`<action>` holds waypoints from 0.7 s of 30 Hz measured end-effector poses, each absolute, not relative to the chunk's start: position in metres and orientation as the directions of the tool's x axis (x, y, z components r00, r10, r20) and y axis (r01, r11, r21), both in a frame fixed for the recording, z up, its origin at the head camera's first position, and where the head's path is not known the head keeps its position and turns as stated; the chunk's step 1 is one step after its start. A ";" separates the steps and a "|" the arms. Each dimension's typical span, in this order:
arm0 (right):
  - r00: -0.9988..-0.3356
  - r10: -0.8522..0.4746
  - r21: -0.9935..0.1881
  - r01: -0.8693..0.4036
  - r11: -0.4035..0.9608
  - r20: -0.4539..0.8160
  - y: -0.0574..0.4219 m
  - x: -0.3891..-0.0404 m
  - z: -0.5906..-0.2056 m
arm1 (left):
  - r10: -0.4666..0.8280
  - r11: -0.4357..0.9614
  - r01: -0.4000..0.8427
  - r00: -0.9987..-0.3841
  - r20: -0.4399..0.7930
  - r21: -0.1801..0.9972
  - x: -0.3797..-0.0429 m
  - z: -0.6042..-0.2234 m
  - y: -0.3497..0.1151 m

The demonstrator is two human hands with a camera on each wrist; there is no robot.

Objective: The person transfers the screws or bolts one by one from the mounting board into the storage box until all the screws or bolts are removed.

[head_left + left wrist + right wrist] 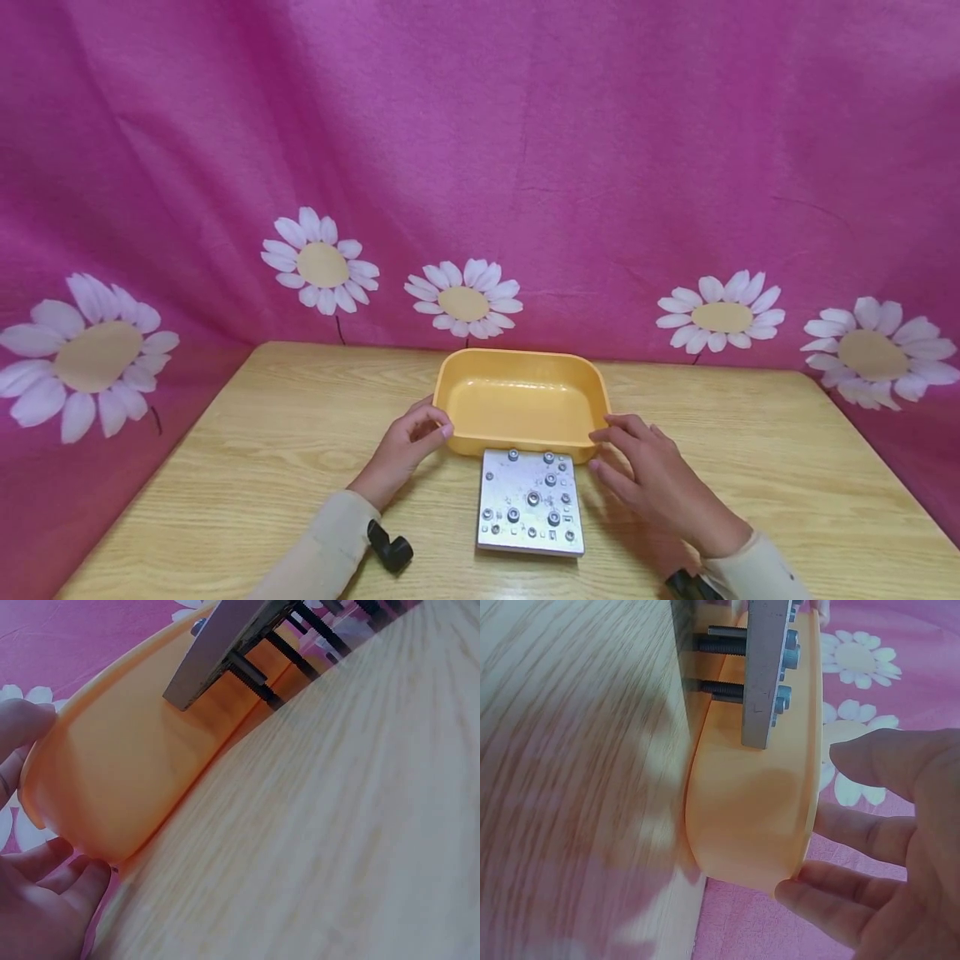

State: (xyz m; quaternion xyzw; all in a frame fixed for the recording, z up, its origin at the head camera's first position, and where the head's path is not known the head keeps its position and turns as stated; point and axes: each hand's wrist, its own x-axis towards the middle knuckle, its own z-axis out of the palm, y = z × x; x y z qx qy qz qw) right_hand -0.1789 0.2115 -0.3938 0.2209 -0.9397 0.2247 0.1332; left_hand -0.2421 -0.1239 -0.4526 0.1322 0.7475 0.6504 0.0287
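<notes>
A yellow plastic basin (517,443) stands near the back of the table. My left hand (408,446) is at its left end, thumb and index finger curled at the rim; the left wrist view shows the other fingers (88,883) low against the outer wall. At the right end, my right hand (660,479) touches the basin with loosely bent fingertips, its thumb (870,759) apart from the rim. Between the hands is a square metal plate (525,527) set with several bolts. Their threaded shanks (724,645) point down beneath it, holding it above the tabletop.
The light wood table (315,417) runs back to a pink cloth (525,167) printed with white daisies, which also hangs along both sides. A black strap end (390,550) sits at the left wrist and a black band (690,586) at the right.
</notes>
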 end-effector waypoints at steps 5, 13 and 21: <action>-0.869 -0.354 -0.367 -0.473 0.801 0.347 0.211 -0.179 -0.393 | 0.223 0.106 0.144 -0.968 0.118 0.984 -0.242 -0.452 -0.124; -0.862 -0.360 -0.353 -0.481 0.802 0.357 0.212 -0.179 -0.395 | 0.226 0.123 0.133 -0.969 0.103 0.983 -0.243 -0.453 -0.124; -0.833 -0.331 -0.363 -0.504 0.784 0.443 0.210 -0.180 -0.395 | 0.227 0.112 0.133 -0.968 0.105 0.985 -0.242 -0.454 -0.125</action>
